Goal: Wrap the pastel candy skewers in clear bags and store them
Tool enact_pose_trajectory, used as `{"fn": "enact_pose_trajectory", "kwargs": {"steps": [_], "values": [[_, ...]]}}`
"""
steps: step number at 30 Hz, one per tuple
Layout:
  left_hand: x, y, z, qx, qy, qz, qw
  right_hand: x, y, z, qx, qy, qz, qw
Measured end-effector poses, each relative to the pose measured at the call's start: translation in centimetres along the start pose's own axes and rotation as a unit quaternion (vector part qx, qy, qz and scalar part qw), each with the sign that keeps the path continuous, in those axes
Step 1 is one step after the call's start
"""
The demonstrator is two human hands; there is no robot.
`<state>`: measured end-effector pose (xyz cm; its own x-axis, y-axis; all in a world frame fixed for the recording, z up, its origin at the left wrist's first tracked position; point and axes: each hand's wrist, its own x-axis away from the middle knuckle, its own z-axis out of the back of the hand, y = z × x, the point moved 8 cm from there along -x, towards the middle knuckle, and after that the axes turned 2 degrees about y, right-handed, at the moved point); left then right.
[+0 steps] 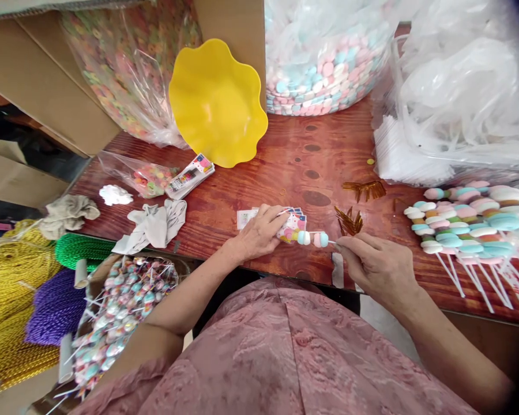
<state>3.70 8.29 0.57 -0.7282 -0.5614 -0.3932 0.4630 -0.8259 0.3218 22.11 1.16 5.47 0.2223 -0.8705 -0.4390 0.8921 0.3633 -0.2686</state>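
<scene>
My right hand (378,266) pinches the white stick of a candy skewer (313,238) that carries pastel blue and pink marshmallow pieces, held level above the table's front edge. My left hand (259,231) rests its fingers on a small stack of printed sticker cards (292,225) on the red-brown wooden table (294,155), touching the skewer's far end. A few amber twist ties (349,221) lie just behind the skewer.
Finished skewers (467,222) are piled at the right. A yellow wavy bowl (216,101), bags of candies (324,63) and empty plastic bags (462,92) stand at the back. A basket of lollipops (121,311), coloured cord spools (21,288) and rags (155,225) sit at the left.
</scene>
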Motion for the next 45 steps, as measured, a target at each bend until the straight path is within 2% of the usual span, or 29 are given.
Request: {"fn": "enact_pose_trajectory", "kwargs": {"steps": [3,8,13,16,19,23,25,27,32,36,41,43,45], "values": [[-0.9,-0.1,-0.3,-0.026,-0.035,-0.007,0.999,0.0,-0.7,0.0,0.028,0.016,0.034,0.999],[-1.7,0.0,-0.2,-0.049,-0.052,-0.018,0.997,-0.1,-1.6,0.8,0.102,0.052,0.079,0.990],[-2.1,0.5,0.3,-0.009,-0.028,-0.010,1.000,-0.5,-3.9,1.5,0.129,0.073,0.160,0.976],[-2.4,0.8,0.4,-0.021,-0.027,0.004,0.999,-1.0,-4.8,1.5,0.125,0.059,0.176,0.975],[-2.5,1.3,0.1,-0.037,-0.041,0.012,0.998,-1.8,-4.6,1.4,0.121,0.043,0.153,0.980],[-2.7,2.2,-0.3,0.003,-0.063,0.013,0.998,-2.9,-3.1,2.3,0.116,0.066,0.118,0.984],[-2.8,2.2,-0.3,0.035,-0.075,0.031,0.996,-3.3,-2.5,2.7,0.120,0.071,0.125,0.982],[-2.8,2.1,-0.4,0.062,-0.096,0.057,0.992,-3.4,-2.4,3.0,0.129,0.078,0.160,0.976],[-2.7,2.3,-0.7,0.097,-0.192,0.099,0.972,-3.0,-3.2,4.2,0.146,0.120,0.290,0.938],[-2.5,2.7,-1.1,0.163,-0.266,0.116,0.943,-3.2,-3.3,5.1,0.137,0.110,0.350,0.920],[-3.1,3.1,-1.4,0.310,-0.245,0.144,0.907,-2.8,-4.0,5.0,0.105,0.093,0.367,0.920],[-3.3,3.1,-1.8,0.364,-0.229,0.161,0.888,-2.5,-4.3,4.4,0.093,0.088,0.345,0.930],[-3.3,2.8,-1.9,0.387,-0.208,0.182,0.880,-2.5,-4.0,3.4,0.082,0.069,0.292,0.951]]}}
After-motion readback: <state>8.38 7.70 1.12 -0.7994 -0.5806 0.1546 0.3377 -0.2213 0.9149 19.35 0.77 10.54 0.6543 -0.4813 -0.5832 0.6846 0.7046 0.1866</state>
